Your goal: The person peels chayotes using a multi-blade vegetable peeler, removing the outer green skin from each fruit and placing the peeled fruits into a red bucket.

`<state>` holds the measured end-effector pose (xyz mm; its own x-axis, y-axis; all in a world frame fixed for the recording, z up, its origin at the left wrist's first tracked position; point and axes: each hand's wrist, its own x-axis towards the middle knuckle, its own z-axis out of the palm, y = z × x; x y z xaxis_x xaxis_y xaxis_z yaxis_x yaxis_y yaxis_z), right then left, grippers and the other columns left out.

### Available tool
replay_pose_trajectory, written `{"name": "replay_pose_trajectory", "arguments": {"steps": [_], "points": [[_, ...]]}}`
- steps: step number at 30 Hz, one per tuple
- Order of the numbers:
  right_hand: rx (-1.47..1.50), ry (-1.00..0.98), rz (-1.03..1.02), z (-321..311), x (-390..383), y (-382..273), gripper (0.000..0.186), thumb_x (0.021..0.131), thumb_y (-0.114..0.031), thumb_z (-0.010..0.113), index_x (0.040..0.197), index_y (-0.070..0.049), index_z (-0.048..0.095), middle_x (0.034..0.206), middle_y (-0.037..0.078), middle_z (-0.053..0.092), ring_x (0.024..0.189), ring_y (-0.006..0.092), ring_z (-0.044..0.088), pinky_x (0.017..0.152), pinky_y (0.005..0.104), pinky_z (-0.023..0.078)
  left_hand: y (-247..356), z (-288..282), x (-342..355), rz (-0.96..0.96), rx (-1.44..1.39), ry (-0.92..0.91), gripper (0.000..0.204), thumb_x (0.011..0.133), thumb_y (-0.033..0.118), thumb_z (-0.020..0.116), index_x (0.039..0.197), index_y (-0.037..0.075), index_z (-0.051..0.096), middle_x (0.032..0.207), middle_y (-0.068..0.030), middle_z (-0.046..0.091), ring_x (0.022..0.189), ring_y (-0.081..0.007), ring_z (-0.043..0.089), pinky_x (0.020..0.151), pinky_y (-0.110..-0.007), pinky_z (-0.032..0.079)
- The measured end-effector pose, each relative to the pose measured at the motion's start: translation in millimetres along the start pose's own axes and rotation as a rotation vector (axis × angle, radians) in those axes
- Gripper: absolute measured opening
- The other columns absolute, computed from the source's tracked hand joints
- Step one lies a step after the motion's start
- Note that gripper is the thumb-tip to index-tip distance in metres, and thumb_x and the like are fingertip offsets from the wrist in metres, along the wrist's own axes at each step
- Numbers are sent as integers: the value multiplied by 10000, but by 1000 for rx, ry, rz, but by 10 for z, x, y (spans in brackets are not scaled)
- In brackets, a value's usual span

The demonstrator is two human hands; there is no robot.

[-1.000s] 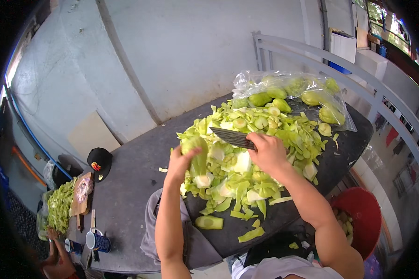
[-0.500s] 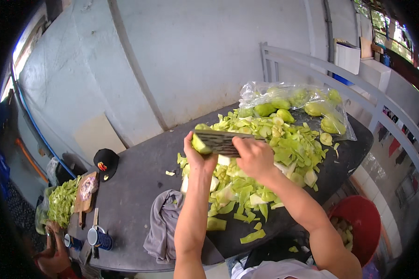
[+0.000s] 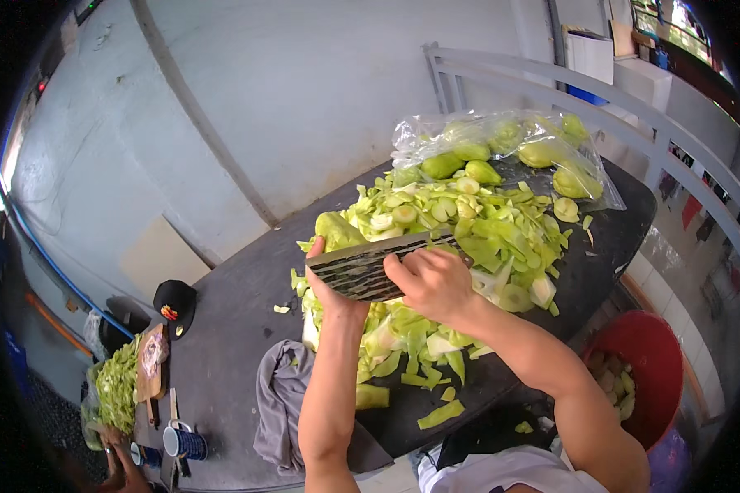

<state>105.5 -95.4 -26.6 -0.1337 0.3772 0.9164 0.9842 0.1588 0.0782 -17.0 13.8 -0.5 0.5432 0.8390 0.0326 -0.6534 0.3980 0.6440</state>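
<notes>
My left hand [image 3: 342, 304] grips a pale green chayote [image 3: 337, 228] over the dark table [image 3: 230, 353]. My right hand [image 3: 437, 281] is closed around a broad cleaver [image 3: 349, 271] with a dark, streaked blade. The blade lies slanted across the chayote's near side, and its flat face hides part of the fruit and of my left fingers; whether the edge is cutting in cannot be seen. Beneath and beyond my hands spreads a heap of green peelings and cut pieces [image 3: 506, 238]. Behind it, a clear plastic bag [image 3: 592, 168] holds several whole chayotes [image 3: 543, 154].
A grey cloth [image 3: 278, 419] lies left of my forearm. Farther left are a black cap [image 3: 175, 300], a cutting board [image 3: 148, 386], a blue mug [image 3: 191, 444] and a leafy-green heap [image 3: 117, 382] near another person's hands [image 3: 117, 444]. A red bucket [image 3: 662, 341] with pale pieces stands right, below the table.
The cleaver has tilted so that more of its flat face shows, and both hands have shifted slightly left. More of the chayote now shows above the blade. The whole view has shifted a little.
</notes>
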Motion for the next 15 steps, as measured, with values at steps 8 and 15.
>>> {"name": "replay_pose_trajectory", "arguments": {"steps": [8, 15], "points": [[70, -100, 194, 90, -18, 265, 209, 679, -19, 631, 865, -84, 564, 669, 53, 608, 549, 271, 629, 478, 387, 499, -33, -24, 85, 74, 58, -9, 442, 956, 418, 459, 1218, 96, 609, 1201, -69, 638, 1130, -238, 595, 999, -427, 465], [133, -53, 136, -85, 42, 110, 96, 770, -32, 593, 831, -88, 544, 605, 64, 618, 542, 253, 664, 451, 385, 521, -35, -160, 39, 63, -4, -43, 394, 955, 374, 452, 1180, 96, 616, 1200, -74, 636, 1115, -249, 599, 1009, -437, 457]]}}
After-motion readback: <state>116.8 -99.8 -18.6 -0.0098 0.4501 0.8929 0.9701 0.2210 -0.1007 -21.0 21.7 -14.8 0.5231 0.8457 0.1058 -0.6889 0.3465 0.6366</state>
